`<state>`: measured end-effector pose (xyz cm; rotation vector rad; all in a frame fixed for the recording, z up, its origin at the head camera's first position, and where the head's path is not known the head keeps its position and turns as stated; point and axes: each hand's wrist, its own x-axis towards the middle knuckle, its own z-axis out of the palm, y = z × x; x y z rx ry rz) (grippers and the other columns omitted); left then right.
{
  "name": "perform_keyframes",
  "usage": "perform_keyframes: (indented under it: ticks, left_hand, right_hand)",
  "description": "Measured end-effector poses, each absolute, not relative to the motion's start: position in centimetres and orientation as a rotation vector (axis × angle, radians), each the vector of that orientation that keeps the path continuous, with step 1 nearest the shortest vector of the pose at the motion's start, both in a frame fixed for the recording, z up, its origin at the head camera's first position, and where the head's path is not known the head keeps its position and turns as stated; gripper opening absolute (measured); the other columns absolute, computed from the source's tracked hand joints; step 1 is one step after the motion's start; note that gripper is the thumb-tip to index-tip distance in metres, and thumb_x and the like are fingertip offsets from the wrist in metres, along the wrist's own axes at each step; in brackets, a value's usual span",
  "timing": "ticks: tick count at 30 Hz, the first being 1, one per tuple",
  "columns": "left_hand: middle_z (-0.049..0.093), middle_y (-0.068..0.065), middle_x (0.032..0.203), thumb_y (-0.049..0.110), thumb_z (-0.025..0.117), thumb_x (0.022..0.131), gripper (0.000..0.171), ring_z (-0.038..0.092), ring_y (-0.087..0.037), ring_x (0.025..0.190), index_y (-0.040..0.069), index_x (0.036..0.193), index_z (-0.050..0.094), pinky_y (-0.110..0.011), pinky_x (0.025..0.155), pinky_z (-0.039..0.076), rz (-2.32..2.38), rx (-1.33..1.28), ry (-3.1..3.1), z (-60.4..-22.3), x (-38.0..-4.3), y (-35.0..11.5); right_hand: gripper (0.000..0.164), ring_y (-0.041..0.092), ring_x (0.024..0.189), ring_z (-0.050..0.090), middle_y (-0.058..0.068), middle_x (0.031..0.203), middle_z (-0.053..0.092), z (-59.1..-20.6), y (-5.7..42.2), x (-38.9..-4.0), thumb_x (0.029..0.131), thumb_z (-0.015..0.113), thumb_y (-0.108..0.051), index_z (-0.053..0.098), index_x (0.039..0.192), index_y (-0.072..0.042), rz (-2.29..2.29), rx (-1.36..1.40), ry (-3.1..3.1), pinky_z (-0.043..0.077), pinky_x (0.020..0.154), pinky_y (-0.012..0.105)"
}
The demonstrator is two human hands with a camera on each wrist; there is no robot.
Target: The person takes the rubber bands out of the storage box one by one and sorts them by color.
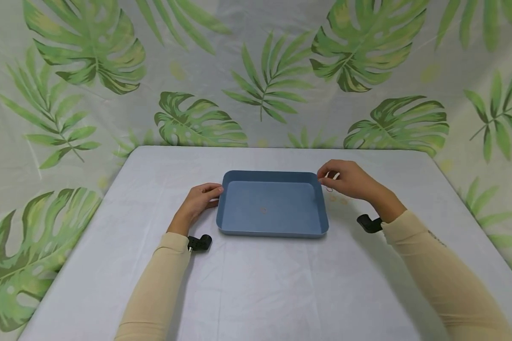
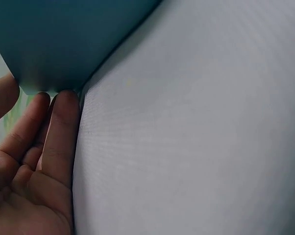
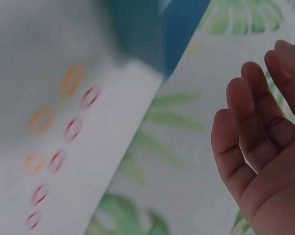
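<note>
A shallow blue-grey tray [image 1: 273,203] lies on the white table, with one small pale orange ring [image 1: 264,210] inside it. My left hand [image 1: 198,201] is at the tray's left end, its straight fingers [image 2: 59,132] touching the outer wall. Over by the far right corner is my right hand [image 1: 345,179], thumb and forefinger close together; I cannot tell whether they pinch anything. In the right wrist view its other fingers [image 3: 238,103] are gently bent. Beneath that hand, a dark red ring [image 1: 329,189] and orange rings [image 1: 343,201] show on the table.
Several thin orange rings [image 3: 41,120] and pink-red rings [image 3: 73,129] lie in two rows right of the tray. A white cloth covers the table [image 1: 256,284]. Behind it hangs a leaf-patterned sheet [image 1: 281,61]. Each wrist wears a black camera [image 1: 200,243].
</note>
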<state>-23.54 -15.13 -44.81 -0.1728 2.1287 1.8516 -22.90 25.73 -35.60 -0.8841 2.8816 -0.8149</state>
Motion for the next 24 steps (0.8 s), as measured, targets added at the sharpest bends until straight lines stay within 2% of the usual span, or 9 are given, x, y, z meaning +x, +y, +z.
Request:
perform_keyframes:
  ticks: [11,20,24]
  left_hand:
    - [0.054,-0.018,0.141,0.023,0.06,0.1,0.044,0.056,-0.023,0.126,0.001,0.138,0.055,-0.036,0.108,0.053,1.846,-0.167,2.137,-44.9,-23.6,-15.2]
    - [0.052,-0.018,0.143,0.023,0.06,0.1,0.045,0.054,-0.026,0.129,0.001,0.139,0.054,-0.038,0.109,0.052,1.854,-0.157,2.128,-44.8,-23.8,-15.2]
    - [0.053,-0.018,0.143,0.022,0.06,0.1,0.045,0.056,-0.023,0.125,0.0,0.139,0.054,-0.036,0.108,0.053,1.852,-0.168,2.13,-45.0,-23.8,-15.2]
  right_hand:
    - [0.012,0.024,0.094,0.066,0.008,0.106,0.069,-35.7,18.2,-23.6,0.093,0.067,-0.007,0.071,0.104,-0.007,-0.683,-1.11,2.744,0.058,0.084,0.041]
    - [0.019,0.027,0.1,0.066,0.009,0.112,0.069,-37.1,13.8,-24.5,0.094,0.062,-0.005,0.072,0.11,-0.005,-0.524,-1.131,2.634,0.058,0.088,0.039]
    - [0.022,0.026,0.103,0.066,0.01,0.116,0.069,-38.1,12.9,-24.7,0.094,0.061,-0.003,0.071,0.114,-0.006,-0.483,-1.113,2.592,0.057,0.09,0.039]
